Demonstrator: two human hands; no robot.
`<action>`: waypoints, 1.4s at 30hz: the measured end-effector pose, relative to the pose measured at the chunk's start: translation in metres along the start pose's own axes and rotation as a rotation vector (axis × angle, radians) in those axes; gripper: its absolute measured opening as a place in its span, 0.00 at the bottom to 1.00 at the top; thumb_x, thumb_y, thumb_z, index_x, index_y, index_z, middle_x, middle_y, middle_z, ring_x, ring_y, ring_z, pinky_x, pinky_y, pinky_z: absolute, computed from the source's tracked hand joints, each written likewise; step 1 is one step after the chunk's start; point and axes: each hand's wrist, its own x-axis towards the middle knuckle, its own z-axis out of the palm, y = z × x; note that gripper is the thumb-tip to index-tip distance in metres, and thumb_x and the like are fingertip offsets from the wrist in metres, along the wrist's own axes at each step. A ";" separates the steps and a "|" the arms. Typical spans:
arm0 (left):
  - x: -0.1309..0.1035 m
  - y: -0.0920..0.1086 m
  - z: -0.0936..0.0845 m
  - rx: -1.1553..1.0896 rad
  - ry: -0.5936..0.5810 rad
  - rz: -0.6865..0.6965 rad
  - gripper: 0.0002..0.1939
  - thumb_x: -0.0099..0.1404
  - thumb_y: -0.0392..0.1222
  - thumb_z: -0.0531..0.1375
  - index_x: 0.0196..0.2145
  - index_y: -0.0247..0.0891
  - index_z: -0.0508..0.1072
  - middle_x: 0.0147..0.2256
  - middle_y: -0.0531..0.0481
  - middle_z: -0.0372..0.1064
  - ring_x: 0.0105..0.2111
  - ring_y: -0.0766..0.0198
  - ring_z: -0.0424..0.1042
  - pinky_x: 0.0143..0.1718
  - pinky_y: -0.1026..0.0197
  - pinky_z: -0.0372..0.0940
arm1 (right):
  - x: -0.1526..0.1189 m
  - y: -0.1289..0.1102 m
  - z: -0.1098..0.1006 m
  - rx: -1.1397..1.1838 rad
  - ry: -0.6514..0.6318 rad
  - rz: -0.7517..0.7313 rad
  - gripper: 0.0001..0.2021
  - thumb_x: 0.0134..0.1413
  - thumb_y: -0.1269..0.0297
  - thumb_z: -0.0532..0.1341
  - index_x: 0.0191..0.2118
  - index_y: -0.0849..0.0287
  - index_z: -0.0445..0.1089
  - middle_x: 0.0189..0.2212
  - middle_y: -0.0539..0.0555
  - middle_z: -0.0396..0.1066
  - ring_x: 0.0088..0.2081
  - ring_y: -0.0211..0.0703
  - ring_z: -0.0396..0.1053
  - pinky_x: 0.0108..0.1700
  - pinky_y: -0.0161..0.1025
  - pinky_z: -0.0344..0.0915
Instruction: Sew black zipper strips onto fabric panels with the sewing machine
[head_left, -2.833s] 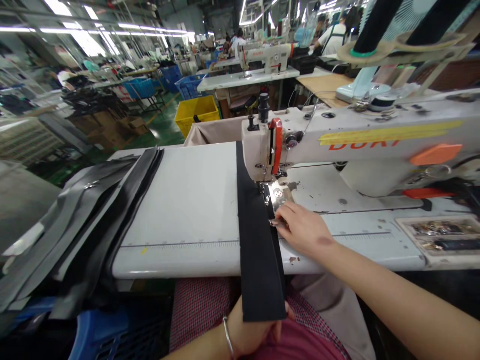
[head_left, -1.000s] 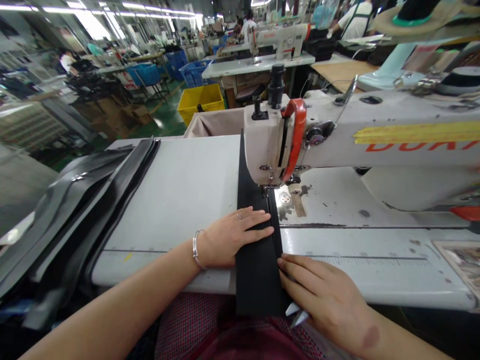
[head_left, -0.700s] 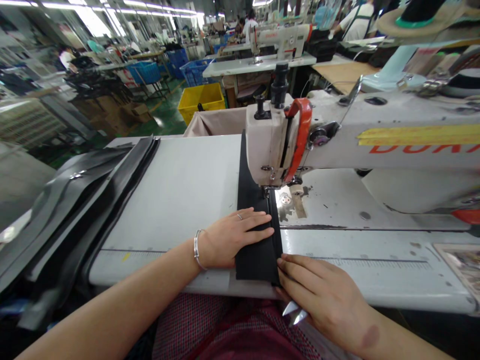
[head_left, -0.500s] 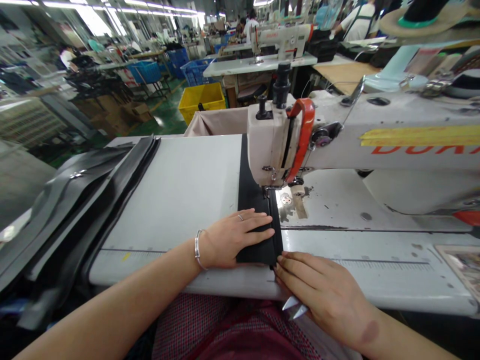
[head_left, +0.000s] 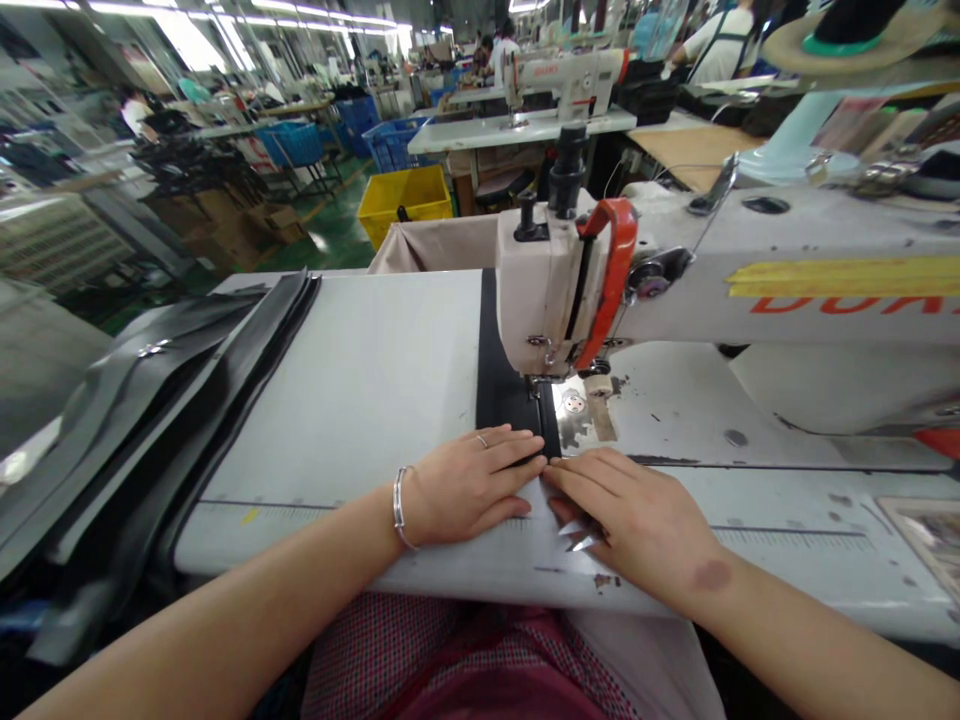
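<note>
Okay, so the black strip [head_left: 501,400] lies on the white table [head_left: 375,370], running under the head of the sewing machine [head_left: 540,290], its near end right at the fingertips. The left hand [head_left: 469,485] rests palm down on it, fingers stretched out and slightly spread, not gripping anything. The right hand [head_left: 630,515] is just beside it, fingertips bunched at the strip's near right corner, with snips [head_left: 581,542] tucked under the curled fingers, blades poking out. A pile of dark strips [head_left: 240,390] drapes over the table's left end.
</note>
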 end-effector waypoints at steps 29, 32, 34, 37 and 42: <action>0.035 -0.027 0.006 -0.078 0.124 -0.226 0.11 0.68 0.40 0.53 0.47 0.34 0.66 0.47 0.42 0.65 0.50 0.55 0.65 0.54 0.51 0.63 | 0.057 0.046 0.000 -0.210 -0.051 0.189 0.17 0.56 0.61 0.57 0.52 0.52 0.68 0.45 0.54 0.72 0.45 0.51 0.67 0.37 0.42 0.65; 0.034 -0.027 0.008 -0.087 0.125 -0.230 0.12 0.68 0.39 0.53 0.47 0.33 0.66 0.48 0.42 0.65 0.50 0.55 0.64 0.54 0.52 0.62 | 0.055 0.047 0.001 -0.204 -0.049 0.179 0.17 0.56 0.61 0.57 0.52 0.51 0.68 0.46 0.54 0.71 0.46 0.51 0.66 0.38 0.42 0.65; 0.034 -0.027 0.008 -0.098 0.127 -0.230 0.11 0.68 0.39 0.52 0.47 0.33 0.66 0.48 0.42 0.65 0.50 0.56 0.64 0.54 0.51 0.62 | 0.055 0.047 0.002 -0.193 -0.045 0.178 0.17 0.56 0.62 0.56 0.52 0.51 0.68 0.46 0.54 0.71 0.46 0.50 0.66 0.39 0.42 0.65; 0.034 -0.028 0.008 -0.110 0.140 -0.233 0.11 0.68 0.39 0.52 0.47 0.34 0.66 0.48 0.41 0.65 0.50 0.56 0.65 0.53 0.51 0.63 | 0.055 0.047 0.002 -0.171 -0.039 0.176 0.17 0.57 0.62 0.56 0.52 0.52 0.68 0.46 0.55 0.71 0.47 0.50 0.65 0.41 0.43 0.65; 0.035 -0.030 0.009 -0.104 0.159 -0.228 0.11 0.68 0.39 0.53 0.46 0.34 0.67 0.48 0.42 0.65 0.51 0.56 0.64 0.54 0.52 0.62 | 0.055 0.048 0.005 -0.179 -0.032 0.177 0.19 0.56 0.63 0.57 0.53 0.52 0.67 0.46 0.56 0.71 0.48 0.51 0.65 0.41 0.44 0.66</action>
